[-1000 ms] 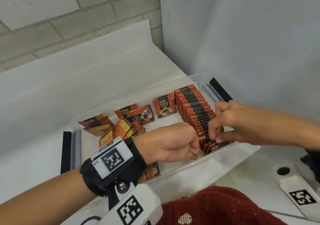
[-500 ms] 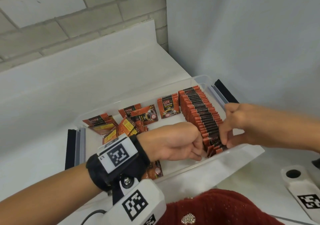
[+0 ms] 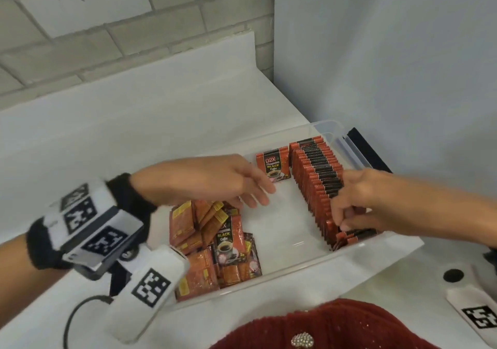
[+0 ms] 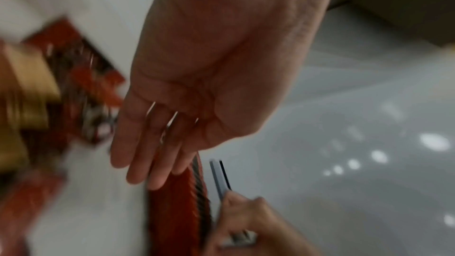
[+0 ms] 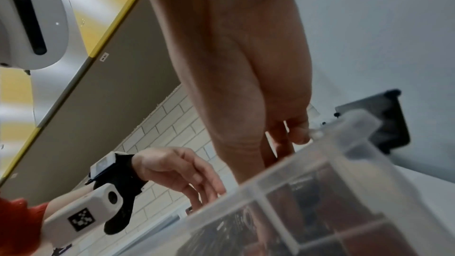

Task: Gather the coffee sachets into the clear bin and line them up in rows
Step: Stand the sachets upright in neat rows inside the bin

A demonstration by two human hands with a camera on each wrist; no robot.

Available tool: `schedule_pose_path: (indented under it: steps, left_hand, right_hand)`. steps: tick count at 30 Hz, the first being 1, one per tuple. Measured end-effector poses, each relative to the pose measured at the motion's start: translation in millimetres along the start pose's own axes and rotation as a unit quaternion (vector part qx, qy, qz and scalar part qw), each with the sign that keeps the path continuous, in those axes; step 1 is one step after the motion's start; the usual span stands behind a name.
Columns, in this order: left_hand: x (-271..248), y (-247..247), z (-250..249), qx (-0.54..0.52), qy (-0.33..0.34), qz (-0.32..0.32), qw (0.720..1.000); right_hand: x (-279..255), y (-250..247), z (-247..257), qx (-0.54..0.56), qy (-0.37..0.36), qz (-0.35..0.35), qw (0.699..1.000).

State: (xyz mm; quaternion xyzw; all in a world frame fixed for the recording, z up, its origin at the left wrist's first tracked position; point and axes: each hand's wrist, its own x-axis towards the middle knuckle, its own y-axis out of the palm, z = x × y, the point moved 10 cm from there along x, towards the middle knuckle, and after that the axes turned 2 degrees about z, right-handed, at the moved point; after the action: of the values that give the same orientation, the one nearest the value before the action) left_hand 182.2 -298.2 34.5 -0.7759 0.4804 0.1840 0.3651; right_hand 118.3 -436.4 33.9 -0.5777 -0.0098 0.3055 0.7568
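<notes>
White table against a painted brick wall, grey panel on the right side of the frame, and the clear bin [image 3: 357,257] sitting near the table's front edge.

Coffee sachets are all inside it: a neat upright row [image 3: 317,176] packed along the right wall, a loose pile [image 3: 212,243] at lower left, plus one lone sachet [image 3: 273,167] standing at the back next to the row. Right hand [image 3: 357,203] has its fingertips curled down, pinching the sachets at the near end of the row, where a few lean over. Left hand [image 3: 215,181] hovers over the middle of the bin, fingers straight and loose, holding nothing.

My guess is these are light, thin foil packs, kinda slippery and floppy, so they'll tip like dominoes unless the row end stays braced. Best grip is probably a pinch on the top edge or the flat faces, a few at once.

Room-wise, the bare floor in the middle of the bin looks wide enough for a second row. Bin walls are low, but the right one hugs the row, so fingers get little space there.
</notes>
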Motion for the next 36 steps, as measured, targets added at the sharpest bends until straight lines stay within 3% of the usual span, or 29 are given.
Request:
schedule_pose_path:
  steps: [2, 5, 8, 12, 18, 23, 26, 29, 36]
  left_hand:
    - [-9.3, -17.0, 9.5, 0.142, 0.0, -0.014, 0.99]
    - [-15.7, -30.6, 18.2, 0.322, -0.003, -0.019, 0.946]
    - [-11.5, -20.7, 22.3, 0.37, 0.019, 0.022, 0.929]
    - [-2.1, -17.1, 49.1, 0.423, -0.041, 0.065, 0.903]
    - [0.1, -21.9, 50.9, 0.461, -0.046, 0.059, 0.884]
    - [-7.8, -37.7, 32.5, 0.457, -0.027, 0.0, 0.889]
    - [-15.6, -48.1, 32.4, 0.437, -0.035, -0.033, 0.898]
    - [-21.1, -47.3, 36.9, 0.415, -0.034, -0.039, 0.908]
    - [-21.9, -59.8, 44.2, 0.393, -0.055, -0.068, 0.915]
  right_hand:
    - [-1.3, -2.8, 0.0, 0.001, 0.01, -0.003, 1.0]
    - [1.6, -5.5, 5.1, -0.023, 0.014, 0.002, 1.0]
    - [9.6, 1.8, 12.7, -0.05, -0.022, 0.014, 0.998]
    - [12.0, 1.7, 11.4, -0.047, 0.004, 0.05, 0.998]
    - [33.5, -36.0, 52.3, 0.119, 0.02, 0.012, 0.993]
    - [92.1, -31.6, 72.8, 0.098, 0.052, 0.06, 0.992]
    - [114.0, -13.1, 63.7, 0.22, 0.134, 0.081, 0.963]
    - [124.2, 4.0, 65.3, 0.377, 0.173, 0.072, 0.907]
    - [147.7, 24.8, 75.3, 0.48, 0.182, 0.06, 0.856]
